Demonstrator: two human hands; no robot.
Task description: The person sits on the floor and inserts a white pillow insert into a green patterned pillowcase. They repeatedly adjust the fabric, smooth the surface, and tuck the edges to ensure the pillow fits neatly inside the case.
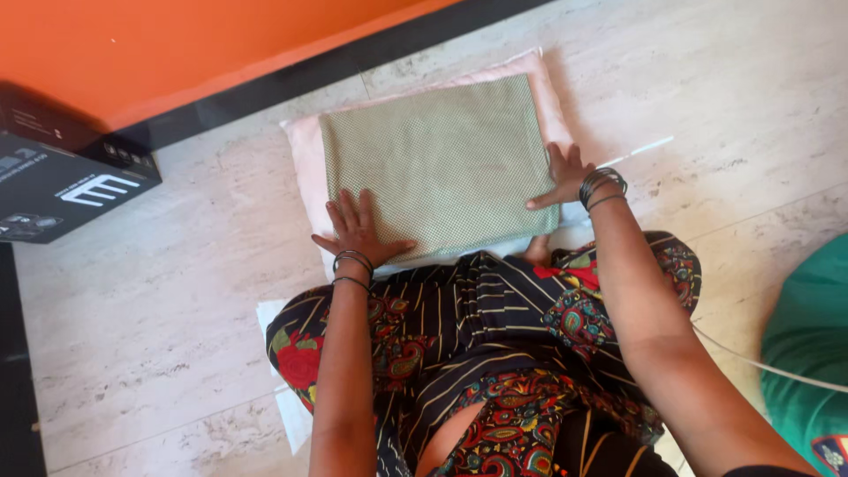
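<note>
Pressing folded green cloth (439,163) | long axis 10-to-4 o'clock | left hand (358,231) at 7, right hand (563,174) at 4 | fingers splayed flat, gripping nothing | both equally near

Floor (177,291): pale marble-look tiles w/ grey veining, dark skirting strip along orange wall. Directly on it: pink pad (305,168) at centre top, folded green cloth on top of that; black cardboard box (62,181) far left, near wall; white paper sheet (287,402) lower centre, partly under seated person; thin white cable (777,367) at right.
</note>
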